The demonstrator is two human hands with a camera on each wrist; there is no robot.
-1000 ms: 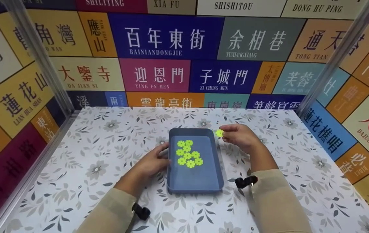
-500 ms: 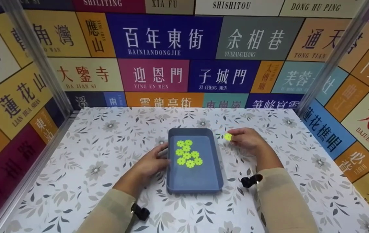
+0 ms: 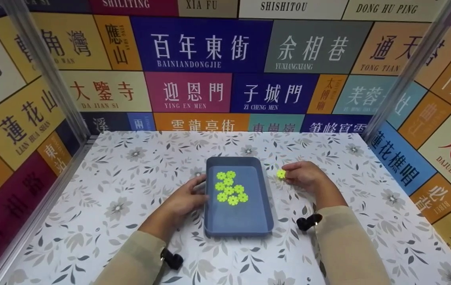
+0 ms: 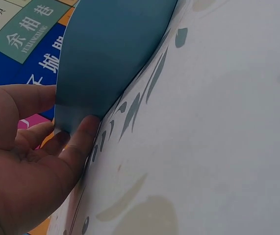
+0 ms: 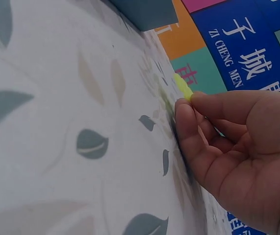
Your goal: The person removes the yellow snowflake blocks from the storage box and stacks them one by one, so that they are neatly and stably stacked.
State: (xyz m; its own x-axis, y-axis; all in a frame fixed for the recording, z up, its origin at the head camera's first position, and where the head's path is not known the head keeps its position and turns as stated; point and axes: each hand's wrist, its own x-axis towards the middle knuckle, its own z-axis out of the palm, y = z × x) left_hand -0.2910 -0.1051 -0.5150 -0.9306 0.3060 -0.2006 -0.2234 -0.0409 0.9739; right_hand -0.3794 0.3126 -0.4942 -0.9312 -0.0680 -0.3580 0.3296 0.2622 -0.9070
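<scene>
Your right grip [image 3: 305,175] pinches scalloped yellow-green flower piece [image 3: 280,174]; left grip [image 3: 185,201], loosely spread, touches smooth blue-grey rectangular tray [image 3: 243,219] of matching pieces [image 3: 229,190] on floral-print bench [image 3: 150,158].

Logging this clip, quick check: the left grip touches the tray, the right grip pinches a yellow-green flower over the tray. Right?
Not quite: the head view shows the right grip pinching the yellow-green flower beside the tray, to its right. The rest stands.
</scene>
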